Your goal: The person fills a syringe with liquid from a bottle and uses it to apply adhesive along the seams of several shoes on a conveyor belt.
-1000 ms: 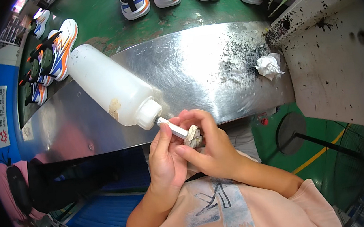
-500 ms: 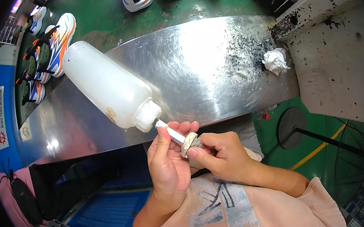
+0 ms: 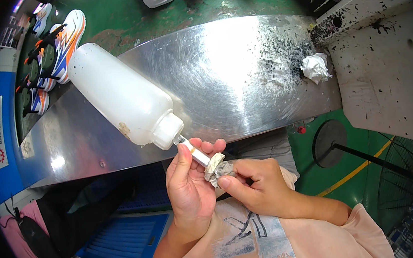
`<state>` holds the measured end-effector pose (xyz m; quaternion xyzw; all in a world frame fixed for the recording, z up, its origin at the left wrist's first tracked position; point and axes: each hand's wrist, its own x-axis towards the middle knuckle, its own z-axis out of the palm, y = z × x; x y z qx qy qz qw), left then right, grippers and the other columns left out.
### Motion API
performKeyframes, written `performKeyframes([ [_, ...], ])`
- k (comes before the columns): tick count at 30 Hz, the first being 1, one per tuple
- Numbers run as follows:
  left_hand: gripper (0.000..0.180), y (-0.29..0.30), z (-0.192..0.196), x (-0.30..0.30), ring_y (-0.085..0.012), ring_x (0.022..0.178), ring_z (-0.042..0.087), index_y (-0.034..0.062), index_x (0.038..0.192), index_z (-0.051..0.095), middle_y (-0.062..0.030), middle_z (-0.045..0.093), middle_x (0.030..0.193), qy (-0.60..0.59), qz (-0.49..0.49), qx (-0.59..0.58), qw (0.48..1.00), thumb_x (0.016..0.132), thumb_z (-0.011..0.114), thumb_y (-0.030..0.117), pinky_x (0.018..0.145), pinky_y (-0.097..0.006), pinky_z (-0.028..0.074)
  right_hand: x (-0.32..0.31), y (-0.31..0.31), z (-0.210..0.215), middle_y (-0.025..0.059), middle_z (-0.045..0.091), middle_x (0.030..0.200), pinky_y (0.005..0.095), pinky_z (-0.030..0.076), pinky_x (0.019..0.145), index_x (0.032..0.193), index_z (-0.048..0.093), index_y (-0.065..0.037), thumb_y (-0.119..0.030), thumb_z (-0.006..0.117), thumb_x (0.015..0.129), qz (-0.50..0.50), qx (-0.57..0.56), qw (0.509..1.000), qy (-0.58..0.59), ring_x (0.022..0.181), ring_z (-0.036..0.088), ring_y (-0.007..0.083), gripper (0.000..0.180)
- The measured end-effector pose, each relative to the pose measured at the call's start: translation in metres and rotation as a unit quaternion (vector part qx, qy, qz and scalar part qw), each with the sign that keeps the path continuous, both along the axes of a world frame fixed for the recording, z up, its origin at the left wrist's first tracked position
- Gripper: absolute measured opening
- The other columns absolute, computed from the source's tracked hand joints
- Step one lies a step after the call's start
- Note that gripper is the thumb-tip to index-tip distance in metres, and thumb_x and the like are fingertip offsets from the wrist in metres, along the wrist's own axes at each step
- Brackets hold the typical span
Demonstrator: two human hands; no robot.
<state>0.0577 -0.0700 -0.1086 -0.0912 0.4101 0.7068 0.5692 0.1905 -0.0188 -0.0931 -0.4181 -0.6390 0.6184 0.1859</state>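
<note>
Left to right, I have a white plastic bottle [image 3: 119, 93] slanting down-right across the steel worktop [image 3: 241, 75], its slim white spout [image 3: 197, 153] lightly held by my left hand [image 3: 190, 186], and a crumpled wad [image 3: 214, 165] at the spout's tip pinched in the grip of my nearer right hand [image 3: 260, 184].

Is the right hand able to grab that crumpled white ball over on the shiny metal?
Probably yes, after letting go: the right hand pinches the grayish wad. Nothing seems to block its way across the metal top to the crumpled white ball.
</note>
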Motion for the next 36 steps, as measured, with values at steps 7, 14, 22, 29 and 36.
performKeyframes([
  [7,0.033,0.000,0.001,0.000,-0.0295,0.102,0.065,0.0031,0.102,0.059,-0.0102,0.066,0.093,0.003,0.000,0.000,1.000,0.100,0.047,0.033,0.087,-0.037,0.051,0.009,-0.004,-0.003,0.0047,0.051,0.058,0.0276,0.035,0.047,0.077,0.063,-0.001,-0.018,0.066,0.086,0.021,0.015,1.000,0.006,0.052,0.044,0.0103,0.020],
  [14,0.032,-0.002,0.000,-0.001,-0.0296,0.103,0.064,0.0037,0.101,0.060,-0.0096,0.066,0.094,-0.004,0.001,0.003,1.000,0.100,0.046,0.033,0.087,-0.037,0.051,0.012,-0.009,0.000,0.0058,0.044,0.051,0.0303,0.033,0.043,0.062,0.049,-0.002,-0.018,0.070,0.083,-0.011,0.007,1.000,0.013,0.045,0.039,0.0135,0.034],
  [22,0.032,-0.006,-0.004,-0.003,-0.0292,0.104,0.064,0.0045,0.101,0.060,-0.0088,0.066,0.094,0.002,-0.002,0.020,1.000,0.100,0.045,0.033,0.086,-0.036,0.050,0.018,-0.014,0.006,0.0051,0.042,0.051,0.0296,0.032,0.043,0.061,0.047,-0.002,-0.018,0.070,0.084,-0.002,0.004,1.000,0.005,0.045,0.037,0.0126,0.036],
  [29,0.032,-0.008,-0.006,-0.004,-0.0289,0.104,0.064,0.0051,0.101,0.061,-0.0086,0.066,0.095,0.001,-0.001,0.027,1.000,0.100,0.046,0.034,0.087,-0.036,0.050,0.022,-0.016,0.009,0.0055,0.042,0.052,0.0298,0.031,0.043,0.061,0.047,-0.002,-0.018,0.069,0.086,0.006,-0.001,1.000,0.019,0.046,0.036,0.0126,0.036],
  [36,0.030,-0.008,-0.005,-0.004,-0.0291,0.102,0.064,0.0037,0.101,0.062,-0.0098,0.067,0.094,-0.016,0.010,0.034,0.999,0.100,0.047,0.030,0.091,-0.037,0.050,0.028,-0.018,0.012,0.0050,0.042,0.051,0.0296,0.031,0.042,0.061,0.046,-0.003,-0.019,0.069,0.086,0.015,0.005,1.000,0.010,0.046,0.036,0.0123,0.037],
])
